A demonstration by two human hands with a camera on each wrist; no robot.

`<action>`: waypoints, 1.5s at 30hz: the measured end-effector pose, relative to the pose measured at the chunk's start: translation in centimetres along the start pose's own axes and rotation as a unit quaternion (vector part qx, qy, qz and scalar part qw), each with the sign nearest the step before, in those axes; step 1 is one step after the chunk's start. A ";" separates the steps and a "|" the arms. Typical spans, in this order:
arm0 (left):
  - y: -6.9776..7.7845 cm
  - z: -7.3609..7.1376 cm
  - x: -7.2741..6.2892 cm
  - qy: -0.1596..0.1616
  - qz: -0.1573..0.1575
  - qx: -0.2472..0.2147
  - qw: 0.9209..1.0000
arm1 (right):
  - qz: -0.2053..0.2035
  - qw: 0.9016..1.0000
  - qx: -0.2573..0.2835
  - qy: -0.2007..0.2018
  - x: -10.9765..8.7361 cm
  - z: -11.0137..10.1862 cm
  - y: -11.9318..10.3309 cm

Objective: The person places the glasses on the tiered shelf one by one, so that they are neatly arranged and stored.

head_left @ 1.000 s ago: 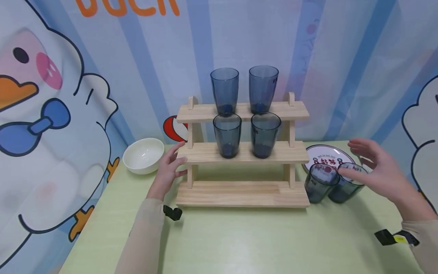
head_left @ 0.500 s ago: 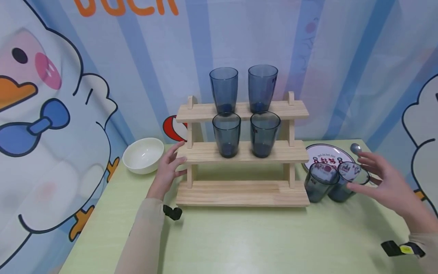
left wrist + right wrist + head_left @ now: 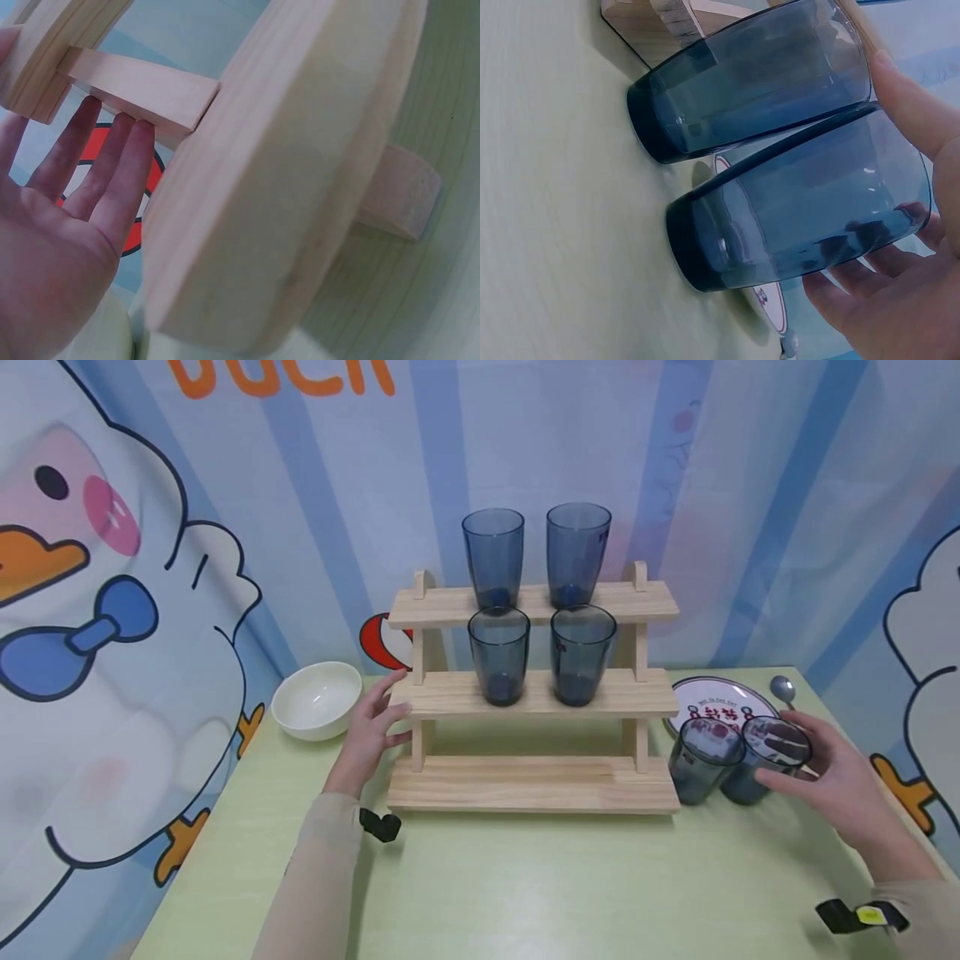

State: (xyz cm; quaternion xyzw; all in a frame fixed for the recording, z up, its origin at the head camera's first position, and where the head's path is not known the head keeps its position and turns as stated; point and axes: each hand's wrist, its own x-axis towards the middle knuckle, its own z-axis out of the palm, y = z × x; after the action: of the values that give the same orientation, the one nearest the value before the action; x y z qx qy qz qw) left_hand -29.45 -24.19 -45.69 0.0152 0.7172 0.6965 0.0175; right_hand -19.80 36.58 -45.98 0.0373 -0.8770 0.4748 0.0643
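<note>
Right grip (image 3: 840, 777): moved in, my fingers now curled round outer glass (image 3: 745, 782)
Outer glass: same spot on desk (image 3: 555, 885), beside inner glass (image 3: 693, 772)
Left grip (image 3: 367, 739): unmoved, straight fingers touching wooden rack (image 3: 532, 782)

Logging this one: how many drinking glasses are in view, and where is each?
6: two glasses on the top shelf, two on the middle shelf, and two on the table by the right hand. None looks hidden.
</note>
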 end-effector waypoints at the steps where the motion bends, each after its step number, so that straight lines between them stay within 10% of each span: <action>1: 0.0 0.0 0.0 0.000 -0.001 0.000 1.000 | -0.004 1.000 0.011 0.005 0.0 0.1 0.1; 45: 0.0 -0.2 0.1 -0.008 -0.001 -0.008 1.000 | 0.026 0.998 0.031 0.043 -1.4 0.7 0.9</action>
State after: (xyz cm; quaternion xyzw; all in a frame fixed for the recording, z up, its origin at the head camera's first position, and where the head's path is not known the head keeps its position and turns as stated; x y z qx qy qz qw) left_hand -29.60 -24.36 -45.72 0.0199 0.7112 0.7023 0.0240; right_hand -18.61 36.52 -47.27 -0.0040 -0.8589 0.5044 0.0883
